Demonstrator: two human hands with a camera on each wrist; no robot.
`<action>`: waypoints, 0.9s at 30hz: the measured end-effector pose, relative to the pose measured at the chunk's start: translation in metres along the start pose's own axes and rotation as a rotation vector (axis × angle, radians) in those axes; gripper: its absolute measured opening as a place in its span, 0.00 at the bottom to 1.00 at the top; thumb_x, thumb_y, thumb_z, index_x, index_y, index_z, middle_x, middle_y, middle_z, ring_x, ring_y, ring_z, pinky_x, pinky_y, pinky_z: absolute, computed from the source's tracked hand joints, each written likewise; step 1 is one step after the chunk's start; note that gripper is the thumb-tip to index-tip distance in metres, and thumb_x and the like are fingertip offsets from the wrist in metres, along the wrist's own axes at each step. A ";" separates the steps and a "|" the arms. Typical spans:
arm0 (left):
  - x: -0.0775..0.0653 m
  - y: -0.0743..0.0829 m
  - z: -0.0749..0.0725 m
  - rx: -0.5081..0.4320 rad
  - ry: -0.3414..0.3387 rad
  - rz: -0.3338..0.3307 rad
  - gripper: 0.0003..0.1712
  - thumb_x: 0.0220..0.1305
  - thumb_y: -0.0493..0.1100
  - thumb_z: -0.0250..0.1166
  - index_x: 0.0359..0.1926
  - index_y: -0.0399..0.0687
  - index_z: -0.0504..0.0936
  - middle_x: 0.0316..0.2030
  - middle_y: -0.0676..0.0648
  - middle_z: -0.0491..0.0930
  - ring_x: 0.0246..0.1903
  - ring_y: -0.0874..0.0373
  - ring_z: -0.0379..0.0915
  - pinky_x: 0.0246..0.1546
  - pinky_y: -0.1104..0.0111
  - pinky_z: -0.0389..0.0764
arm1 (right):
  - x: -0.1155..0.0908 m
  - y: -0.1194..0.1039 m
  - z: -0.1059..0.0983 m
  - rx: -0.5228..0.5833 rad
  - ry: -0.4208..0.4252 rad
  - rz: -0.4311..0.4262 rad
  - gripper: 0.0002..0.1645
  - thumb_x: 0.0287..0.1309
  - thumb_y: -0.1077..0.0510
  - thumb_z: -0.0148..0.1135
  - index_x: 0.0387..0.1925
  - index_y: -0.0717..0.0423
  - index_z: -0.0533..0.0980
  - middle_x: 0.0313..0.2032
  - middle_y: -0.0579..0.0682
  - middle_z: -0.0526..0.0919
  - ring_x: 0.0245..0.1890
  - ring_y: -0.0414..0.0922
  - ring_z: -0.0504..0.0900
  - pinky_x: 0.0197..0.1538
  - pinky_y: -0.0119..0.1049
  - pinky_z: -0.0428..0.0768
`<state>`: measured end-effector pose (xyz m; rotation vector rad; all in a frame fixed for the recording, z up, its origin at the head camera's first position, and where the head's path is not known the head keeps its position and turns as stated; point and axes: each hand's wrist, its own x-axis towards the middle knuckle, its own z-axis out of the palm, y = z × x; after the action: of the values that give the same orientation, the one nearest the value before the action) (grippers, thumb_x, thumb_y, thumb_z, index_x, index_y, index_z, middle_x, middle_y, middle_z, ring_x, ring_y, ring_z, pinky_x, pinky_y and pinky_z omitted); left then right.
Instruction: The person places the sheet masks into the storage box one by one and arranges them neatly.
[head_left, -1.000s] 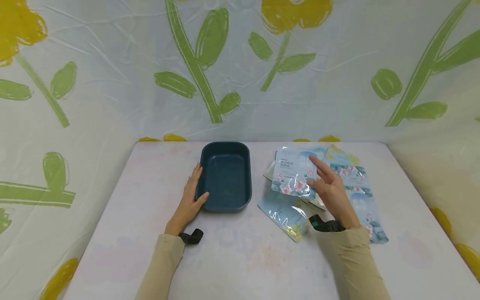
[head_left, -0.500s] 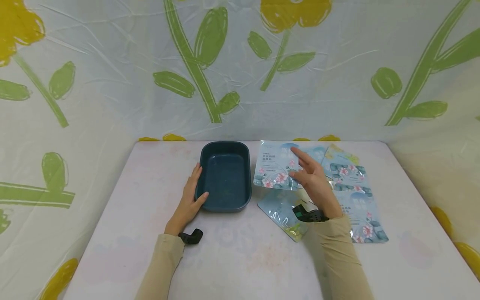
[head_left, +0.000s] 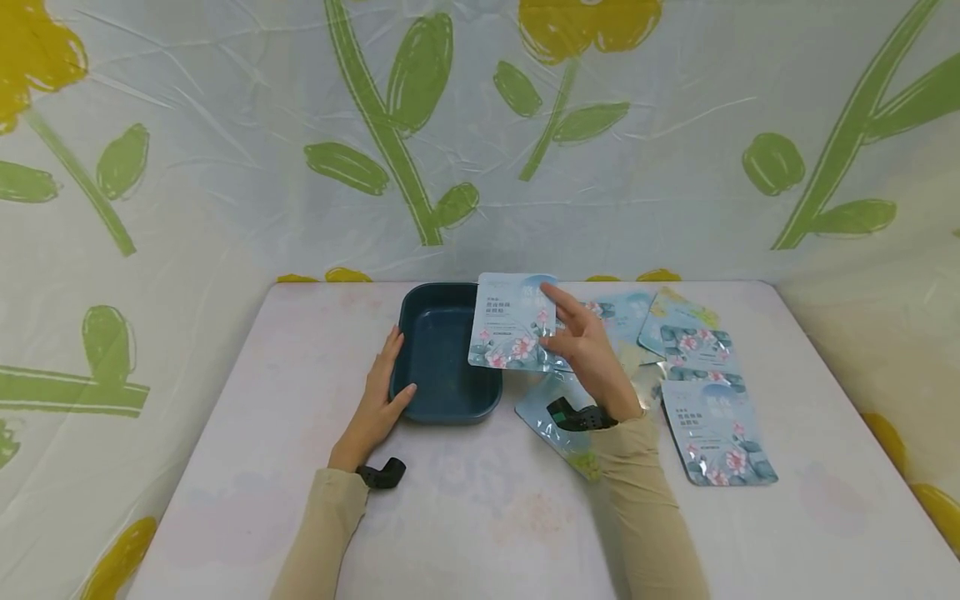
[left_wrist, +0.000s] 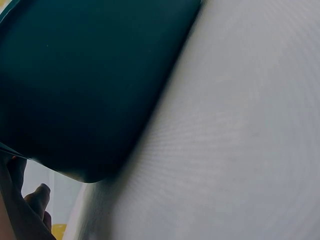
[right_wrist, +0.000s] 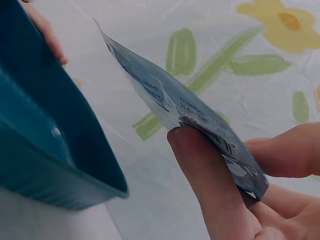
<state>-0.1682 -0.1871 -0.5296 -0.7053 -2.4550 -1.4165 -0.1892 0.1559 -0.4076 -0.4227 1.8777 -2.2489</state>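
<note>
My right hand [head_left: 588, 358] pinches a pale blue face mask packet [head_left: 506, 325] printed with pink flowers by its right edge. The packet is raised and overlaps the right rim of a dark teal plastic bin [head_left: 438, 392] in the head view. From the right wrist, the packet [right_wrist: 175, 105] appears nearly edge-on between thumb and fingers, beside the bin's corner [right_wrist: 65, 175]. My left hand [head_left: 377, 404] rests along the bin's left side, fingers straight on the wall and thumb at the near corner. The bin's outer wall [left_wrist: 90, 85] fills much of the left wrist view.
More packets lie right of the bin: a partly covered one [head_left: 551, 417] under my right forearm, a yellow-green one [head_left: 682, 317] at the back, and flowered ones [head_left: 720, 433] at the right. A flower-printed cloth [head_left: 247, 167] hangs behind the white table [head_left: 465, 525].
My right hand has carried the packet left and slightly up, from over the other packets to the bin's right rim. My left hand and the bin have stayed in place.
</note>
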 end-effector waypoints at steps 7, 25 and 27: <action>0.000 -0.001 0.001 0.003 0.004 -0.012 0.45 0.70 0.57 0.54 0.80 0.52 0.44 0.79 0.48 0.38 0.77 0.49 0.33 0.70 0.37 0.37 | 0.014 0.002 0.016 -0.056 -0.014 0.037 0.48 0.56 0.75 0.55 0.77 0.51 0.55 0.74 0.49 0.57 0.63 0.49 0.67 0.48 0.33 0.76; 0.000 0.000 0.001 0.011 0.007 -0.027 0.45 0.68 0.48 0.56 0.80 0.51 0.44 0.79 0.49 0.38 0.77 0.51 0.32 0.70 0.37 0.38 | 0.039 0.030 0.040 -0.049 -0.121 0.171 0.55 0.51 0.81 0.53 0.78 0.53 0.48 0.76 0.52 0.53 0.61 0.59 0.74 0.47 0.35 0.81; 0.000 0.000 0.001 0.009 0.010 -0.029 0.46 0.67 0.45 0.57 0.80 0.50 0.44 0.79 0.48 0.38 0.77 0.51 0.33 0.70 0.37 0.38 | 0.040 0.034 0.042 -0.050 -0.132 0.174 0.56 0.50 0.82 0.53 0.78 0.55 0.47 0.76 0.54 0.51 0.61 0.59 0.73 0.47 0.35 0.81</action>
<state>-0.1678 -0.1860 -0.5301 -0.6619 -2.4727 -1.4145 -0.2145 0.0974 -0.4297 -0.3889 1.8310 -2.0161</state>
